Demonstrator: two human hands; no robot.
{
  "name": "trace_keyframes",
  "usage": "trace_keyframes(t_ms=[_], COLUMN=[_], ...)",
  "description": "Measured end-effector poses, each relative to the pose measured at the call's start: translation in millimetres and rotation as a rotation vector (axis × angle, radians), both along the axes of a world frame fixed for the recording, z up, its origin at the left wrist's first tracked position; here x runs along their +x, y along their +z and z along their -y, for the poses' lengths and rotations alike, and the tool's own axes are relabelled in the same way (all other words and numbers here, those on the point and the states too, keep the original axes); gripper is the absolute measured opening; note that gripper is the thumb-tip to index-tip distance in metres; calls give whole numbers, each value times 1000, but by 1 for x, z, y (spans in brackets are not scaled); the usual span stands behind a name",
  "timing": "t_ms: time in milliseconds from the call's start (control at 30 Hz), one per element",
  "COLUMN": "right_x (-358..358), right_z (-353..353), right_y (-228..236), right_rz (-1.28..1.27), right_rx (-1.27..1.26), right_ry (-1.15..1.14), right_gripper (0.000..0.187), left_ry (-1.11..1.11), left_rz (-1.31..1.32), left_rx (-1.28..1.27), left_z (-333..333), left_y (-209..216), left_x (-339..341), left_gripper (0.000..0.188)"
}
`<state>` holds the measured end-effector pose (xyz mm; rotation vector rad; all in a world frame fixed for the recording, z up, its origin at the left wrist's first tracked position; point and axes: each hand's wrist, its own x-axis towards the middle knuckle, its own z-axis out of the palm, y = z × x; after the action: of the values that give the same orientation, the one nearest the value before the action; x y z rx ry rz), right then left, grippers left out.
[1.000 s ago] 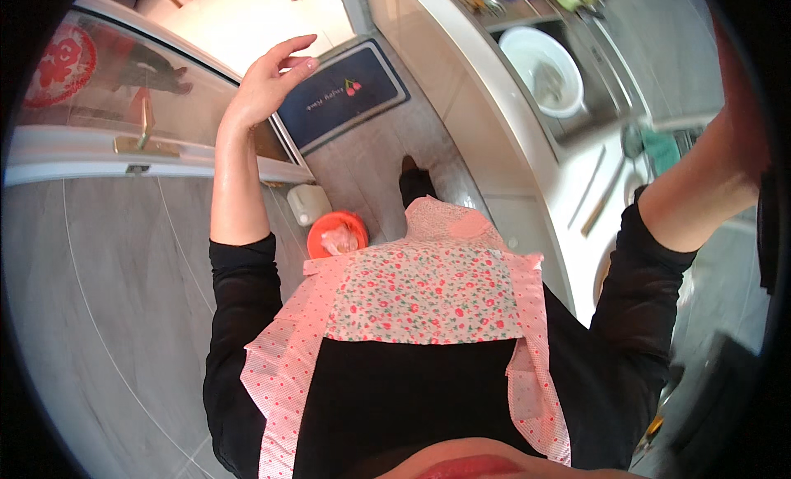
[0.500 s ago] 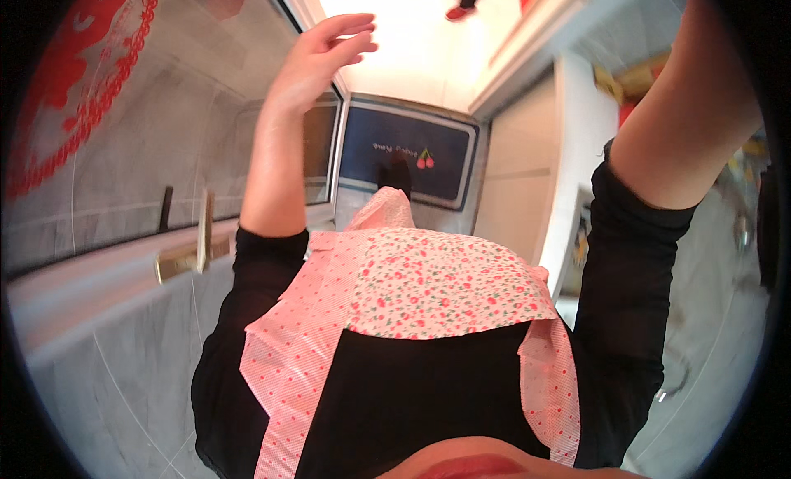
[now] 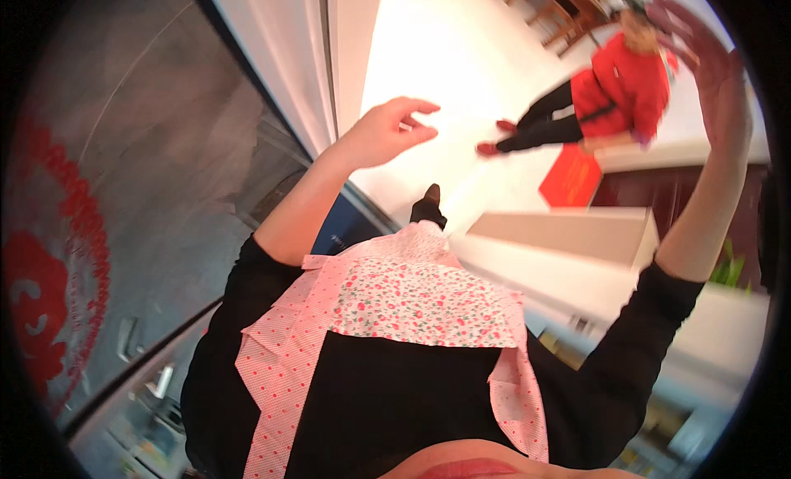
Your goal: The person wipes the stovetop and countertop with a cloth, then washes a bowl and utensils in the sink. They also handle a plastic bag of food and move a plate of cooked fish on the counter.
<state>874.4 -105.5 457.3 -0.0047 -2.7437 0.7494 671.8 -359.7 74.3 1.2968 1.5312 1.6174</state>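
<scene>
My left hand (image 3: pixel 389 135) is held out ahead of me, its fingers loosely curved and apart from the thumb, with nothing in it. A white door frame (image 3: pixel 350 51) stands just to its left. Raised high at the far right, my right hand (image 3: pixel 707 71) is somewhat blurred, its fingers spread and no object visible in them. Part of it overlaps the view of another person (image 3: pixel 622 92) in red. I wear a pink floral apron (image 3: pixel 420 302) over black sleeves, and one dark shoe (image 3: pixel 432 195) shows beyond its hem.
A glass door panel (image 3: pixel 173 125) with a red decoration fills the left. Below my left forearm lies a dark blue mat (image 3: pixel 358 219). A pale boxy ledge (image 3: pixel 568 236) stands on the right, near a red sheet (image 3: pixel 570 176). Wooden furniture (image 3: pixel 568 16) is farther back.
My view has swung right and forward through the doorway. The other person is now largely visible, the mat has mostly gone from sight, and my right hand has come into view.
</scene>
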Motion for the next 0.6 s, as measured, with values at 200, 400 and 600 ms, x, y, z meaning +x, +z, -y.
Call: trace_keyframes(t_ms=[200, 400, 600], right_x=[-133, -261, -424], right_z=[-398, -723, -735], right_y=[61, 182, 434], right_rz=[26, 194, 560], right_rx=[1011, 994, 944], right_ry=[-330, -438, -373], right_gripper=[39, 35, 34], left_ry=[198, 801, 945], left_rz=[113, 351, 599], left_rx=[-301, -387, -571], left_z=[-164, -286, -202], left_y=[-34, -87, 79], left_x=[-45, -34, -93], left_gripper=[40, 41, 35])
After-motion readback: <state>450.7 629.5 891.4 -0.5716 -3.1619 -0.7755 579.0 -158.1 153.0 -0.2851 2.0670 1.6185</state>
